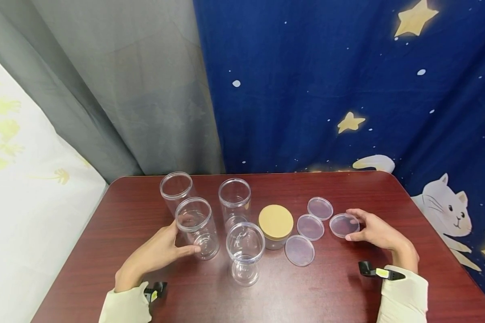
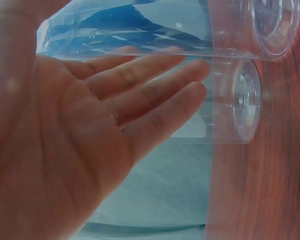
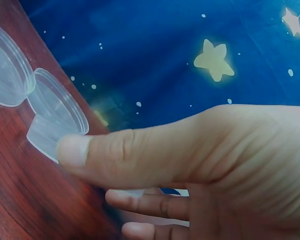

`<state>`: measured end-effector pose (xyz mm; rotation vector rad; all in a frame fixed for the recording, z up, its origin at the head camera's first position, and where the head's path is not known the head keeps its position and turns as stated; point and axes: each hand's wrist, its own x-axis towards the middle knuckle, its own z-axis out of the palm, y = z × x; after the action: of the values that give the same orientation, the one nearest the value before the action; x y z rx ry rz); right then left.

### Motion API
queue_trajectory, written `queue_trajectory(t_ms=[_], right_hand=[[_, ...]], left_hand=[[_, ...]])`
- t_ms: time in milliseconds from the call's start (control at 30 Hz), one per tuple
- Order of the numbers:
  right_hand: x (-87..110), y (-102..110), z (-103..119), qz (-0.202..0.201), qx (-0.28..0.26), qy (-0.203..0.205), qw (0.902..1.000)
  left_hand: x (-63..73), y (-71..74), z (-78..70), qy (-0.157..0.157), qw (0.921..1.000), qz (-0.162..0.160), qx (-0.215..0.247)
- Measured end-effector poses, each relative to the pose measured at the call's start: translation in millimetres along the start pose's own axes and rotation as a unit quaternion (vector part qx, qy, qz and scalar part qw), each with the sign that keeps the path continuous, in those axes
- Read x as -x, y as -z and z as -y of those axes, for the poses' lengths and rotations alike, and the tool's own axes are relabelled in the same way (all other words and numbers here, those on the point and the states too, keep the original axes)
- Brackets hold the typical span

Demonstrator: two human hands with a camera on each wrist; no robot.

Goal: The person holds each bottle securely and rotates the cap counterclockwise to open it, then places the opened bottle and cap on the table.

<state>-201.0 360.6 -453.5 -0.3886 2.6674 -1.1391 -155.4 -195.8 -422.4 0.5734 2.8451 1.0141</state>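
My left hand (image 1: 155,251) reaches around a clear plastic jar (image 1: 212,244), its thumb across the front and its fingers at the far side. In the left wrist view the fingers (image 2: 155,117) of that hand stretch out nearly straight along the jar (image 2: 190,30). Over on the right, my right hand (image 1: 381,231) pinches a clear round lid (image 1: 343,225) at its edge between thumb and fingers. The thumb covers part of this lid (image 3: 42,137) in the right wrist view. Three similar lids lie left of it, including a near one (image 1: 300,250).
More clear open jars stand close by: one at the back left (image 1: 176,185), one at the back middle (image 1: 234,193) and one in front (image 1: 245,273). A short jar with a gold lid (image 1: 275,221) stands among them. Curtains (image 1: 266,134) hang behind the brown table (image 1: 307,296).
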Motion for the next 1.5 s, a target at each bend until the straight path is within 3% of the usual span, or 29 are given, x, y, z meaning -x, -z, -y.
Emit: queue_trajectory(t_ms=[467, 633, 800, 1000, 1233, 1500], right_hand=[[-2.1, -4, -2, 0.007, 0.022, -0.028, 0.9993], [-3.4, -4, -1, 0.008, 0.025, -0.031, 0.9992], [-3.9, -6, 2, 0.006, 0.026, -0.025, 0.9993], [-3.6, -8, 0, 0.003, 0.016, -0.031, 0.9994], [-3.1, -10, -4, -0.003, 0.019, -0.023, 0.9995], [-3.6, -10, -5, -0.009, 0.021, -0.022, 0.9995]], left_hand=[[3.6, 4.2, -4.5, 0.021, 0.9989, 0.032, 0.027], [14.0, 14.9, -10.9, 0.038, 0.9954, 0.087, -0.005], [28.9, 26.4, -21.7, 0.072, 0.9826, 0.166, -0.044], [35.5, 28.5, -35.7, 0.002, 0.9784, 0.200, -0.052], [32.2, 24.3, -55.0, -0.083, 0.9716, 0.220, -0.024], [35.6, 26.1, -74.6, -0.167, 0.9782, 0.122, 0.019]])
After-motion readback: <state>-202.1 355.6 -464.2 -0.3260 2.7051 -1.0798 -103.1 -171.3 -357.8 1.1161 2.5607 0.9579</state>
